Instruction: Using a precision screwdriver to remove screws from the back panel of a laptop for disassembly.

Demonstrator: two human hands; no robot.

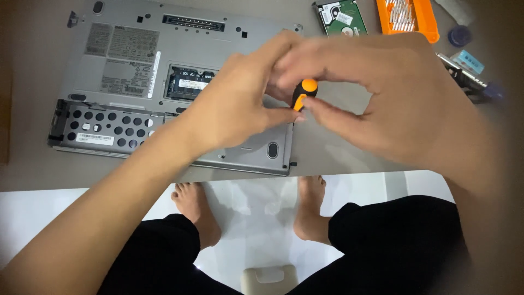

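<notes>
Here, both my left hand point(240, 106) and right hand point(382, 98) pinch a stubby orange-black screwdriver point(303, 94) — each grip closed on it — above the flat grey upturned laptop point(164, 65).

Prob. a home repair spot: grey table point(338, 158) w/ opened laptop point(136, 82), loose hard drive point(343, 16), orange bit tray point(423, 19), white tile floor point(65, 213), bare feet point(311, 210).
</notes>
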